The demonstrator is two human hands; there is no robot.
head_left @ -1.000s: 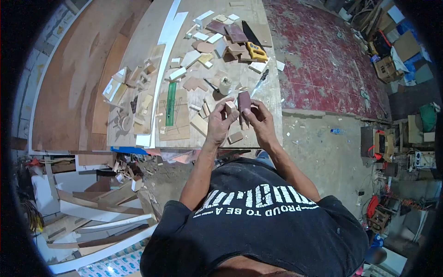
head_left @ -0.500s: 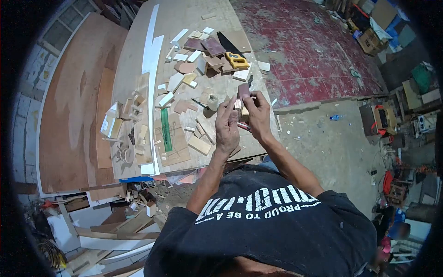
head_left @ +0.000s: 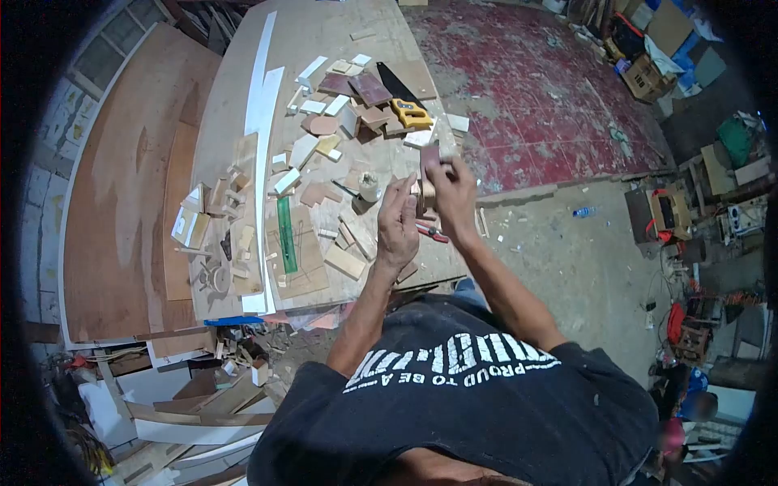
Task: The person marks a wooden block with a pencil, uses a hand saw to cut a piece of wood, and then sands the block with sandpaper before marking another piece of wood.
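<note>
ok, two hands up over the near edge of the long plywood workbench (head_left: 324, 32). left hand (head_left: 399, 227) and right hand (head_left: 450, 197) both pinch one small brown wooden block (head_left: 425, 193), fingers clamped on it. one yellow-handled handsaw (head_left: 405, 101), one green ruler (head_left: 286, 235), one small round glue pot (head_left: 369, 185), scraps uncounted. versus 0.5 s ago: hands and block barely moved, block a bit higher.

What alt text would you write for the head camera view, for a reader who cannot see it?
Above a cluttered workbench, the left hand and right hand hold a small wooden piece between them. Wood scraps, a yellow-handled saw and a green ruler lie on the bench.
</note>
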